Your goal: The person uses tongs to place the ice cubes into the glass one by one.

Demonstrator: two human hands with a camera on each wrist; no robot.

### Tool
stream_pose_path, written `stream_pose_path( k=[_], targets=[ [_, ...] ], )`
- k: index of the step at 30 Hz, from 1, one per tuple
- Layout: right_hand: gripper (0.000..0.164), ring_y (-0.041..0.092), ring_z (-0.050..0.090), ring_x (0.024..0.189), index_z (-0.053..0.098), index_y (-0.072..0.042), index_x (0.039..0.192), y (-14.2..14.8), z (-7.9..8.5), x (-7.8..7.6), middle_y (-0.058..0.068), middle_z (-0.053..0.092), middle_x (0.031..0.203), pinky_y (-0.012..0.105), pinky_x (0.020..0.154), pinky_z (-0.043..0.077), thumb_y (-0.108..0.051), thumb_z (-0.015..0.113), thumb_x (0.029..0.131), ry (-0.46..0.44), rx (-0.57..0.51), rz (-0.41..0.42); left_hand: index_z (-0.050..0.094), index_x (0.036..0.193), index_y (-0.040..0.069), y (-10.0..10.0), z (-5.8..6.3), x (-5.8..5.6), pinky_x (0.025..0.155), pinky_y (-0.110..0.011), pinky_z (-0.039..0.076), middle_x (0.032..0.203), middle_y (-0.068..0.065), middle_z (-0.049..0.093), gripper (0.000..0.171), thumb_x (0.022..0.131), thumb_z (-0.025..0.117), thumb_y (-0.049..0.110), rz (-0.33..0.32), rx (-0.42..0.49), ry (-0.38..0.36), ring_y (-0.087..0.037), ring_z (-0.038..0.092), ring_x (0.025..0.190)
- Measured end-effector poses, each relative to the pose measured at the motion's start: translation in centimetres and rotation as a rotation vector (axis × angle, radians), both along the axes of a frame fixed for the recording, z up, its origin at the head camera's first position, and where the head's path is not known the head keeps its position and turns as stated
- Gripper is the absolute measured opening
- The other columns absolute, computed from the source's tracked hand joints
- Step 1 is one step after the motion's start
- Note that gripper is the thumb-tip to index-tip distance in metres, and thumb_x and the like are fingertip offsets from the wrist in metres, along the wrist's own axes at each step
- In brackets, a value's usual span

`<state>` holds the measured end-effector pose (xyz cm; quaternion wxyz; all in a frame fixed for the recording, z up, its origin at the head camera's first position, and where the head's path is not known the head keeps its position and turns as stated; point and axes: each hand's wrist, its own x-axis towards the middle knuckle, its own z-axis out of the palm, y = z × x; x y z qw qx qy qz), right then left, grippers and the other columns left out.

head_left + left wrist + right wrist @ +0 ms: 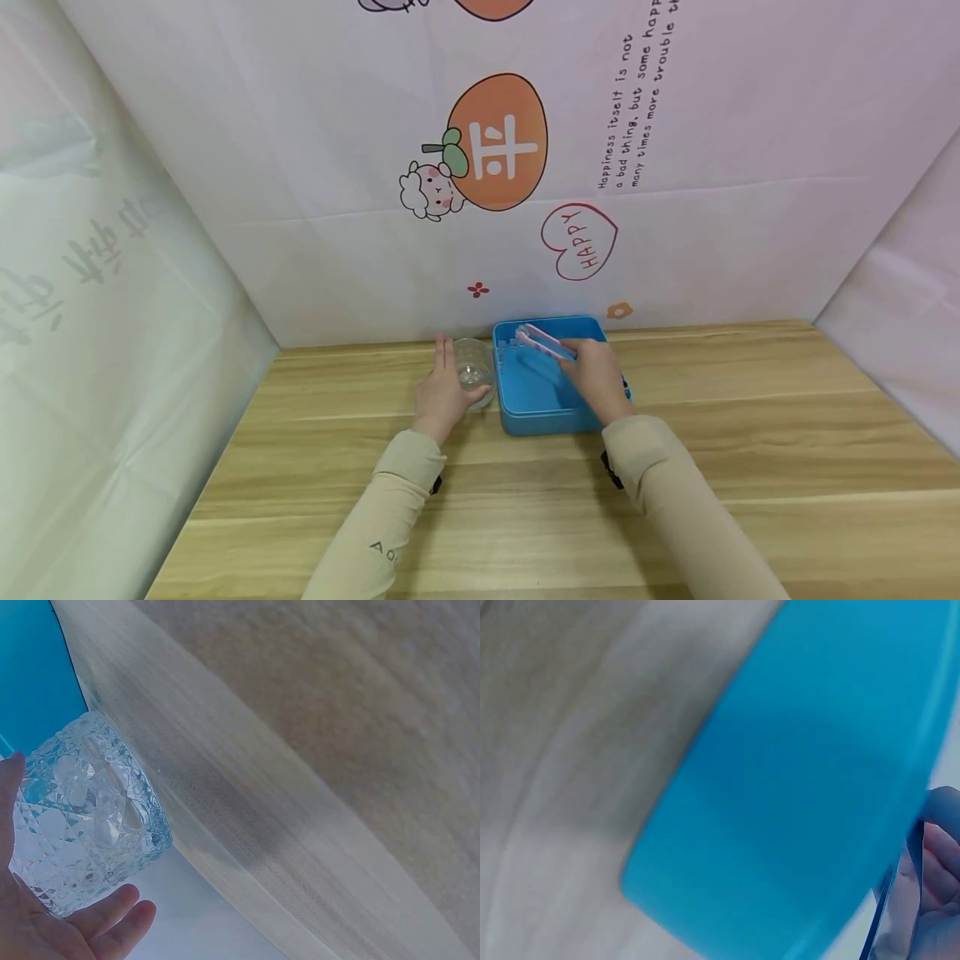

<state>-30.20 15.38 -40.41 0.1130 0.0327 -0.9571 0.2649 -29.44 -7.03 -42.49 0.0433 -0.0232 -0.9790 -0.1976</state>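
Note:
A clear glass cup (472,367) with a cut, faceted pattern stands left of the blue box. My left hand (441,392) holds it, thumb on the near side and fingers on the far side; in the left wrist view the faceted glass (90,810) sits between thumb and fingers. Over the blue box (540,412), my right hand (596,375) grips pink tongs (546,340). A clear, ice-like piece (522,333) shows at their tips. More clear pieces (504,350) lie along the box's left side. The box wall hides part of the right hand in the right wrist view.
The wooden table (337,467) carries the cup and box. A printed white cloth (345,250) rises directly behind them, with more cloth at the left and right sides. The box's tall wall (780,765) stands close to the right wrist.

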Motion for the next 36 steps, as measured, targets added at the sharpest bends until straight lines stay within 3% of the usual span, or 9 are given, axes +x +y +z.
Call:
stream_pose_path(
  k=[4, 8, 11, 14, 22, 36],
  targets=[
    [0.034, 0.03, 0.066, 0.081, 0.066, 0.0, 0.119, 0.0, 0.8, 0.4, 0.023, 0.071, 0.105, 0.03, 0.061, 0.055, -0.011, 0.068, 0.087, 0.045, -0.019, 0.029, 0.019, 0.152, 0.003, 0.0, -0.2, -0.1, 0.045, -0.022, 0.034, 0.162, -0.012, 0.011, 0.102, 0.079, 0.07, 0.053, 0.0, -0.002, 0.011, -0.015, 0.044, 0.052],
    [0.035, 0.023, 0.059, 0.064, 0.066, -0.001, 0.119, -0.5, 1.8, 0.9, 0.023, 0.071, 0.102, 0.021, 0.046, 0.039, -0.012, 0.069, 0.087, 0.051, -0.044, 0.066, 0.019, 0.152, 0.003, 0.0, -0.2, 0.0, 0.045, -0.022, 0.034, 0.162, -0.013, 0.012, 0.102, 0.08, 0.07, 0.053, -0.003, -0.005, 0.014, -0.015, 0.044, 0.052],
    [0.035, 0.016, 0.046, 0.05, 0.066, -0.002, 0.12, -1.0, 2.4, 1.4, 0.022, 0.072, 0.101, 0.02, 0.042, 0.028, -0.013, 0.069, 0.087, 0.049, -0.055, 0.1, 0.019, 0.152, 0.003, 0.0, -0.1, -0.1, 0.044, -0.022, 0.033, 0.162, -0.012, 0.011, 0.102, 0.08, 0.071, 0.053, -0.004, -0.005, 0.012, -0.015, 0.043, 0.052],
    [0.035, 0.013, 0.038, 0.044, 0.066, -0.003, 0.121, -1.5, 2.7, 1.8, 0.022, 0.072, 0.099, 0.019, 0.041, 0.024, -0.013, 0.069, 0.087, 0.041, -0.066, 0.14, 0.02, 0.152, 0.002, 0.0, -0.2, -0.1, 0.043, -0.022, 0.032, 0.162, -0.013, 0.012, 0.102, 0.079, 0.071, 0.052, -0.005, -0.012, 0.02, -0.014, 0.042, 0.051],
    [0.035, 0.012, 0.047, 0.051, 0.067, -0.005, 0.12, -3.0, 2.9, 2.6, 0.017, 0.073, 0.093, 0.016, 0.042, 0.029, -0.013, 0.07, 0.086, -0.001, -0.048, 0.21, 0.02, 0.151, 0.001, 0.0, -0.2, -0.1, 0.044, -0.021, 0.034, 0.161, -0.014, 0.014, 0.102, 0.079, 0.071, 0.052, -0.005, -0.019, 0.032, -0.014, 0.044, 0.051],
    [0.034, 0.016, 0.059, 0.069, 0.069, -0.006, 0.118, -3.8, 2.2, 2.6, 0.016, 0.071, 0.109, 0.019, 0.051, 0.042, -0.011, 0.071, 0.084, -0.062, 0.011, 0.244, 0.019, 0.152, 0.001, 0.0, -0.4, -0.2, 0.046, -0.022, 0.037, 0.161, -0.014, 0.012, 0.102, 0.08, 0.072, 0.049, -0.011, 0.012, 0.02, -0.016, 0.049, 0.056]
  ],
)
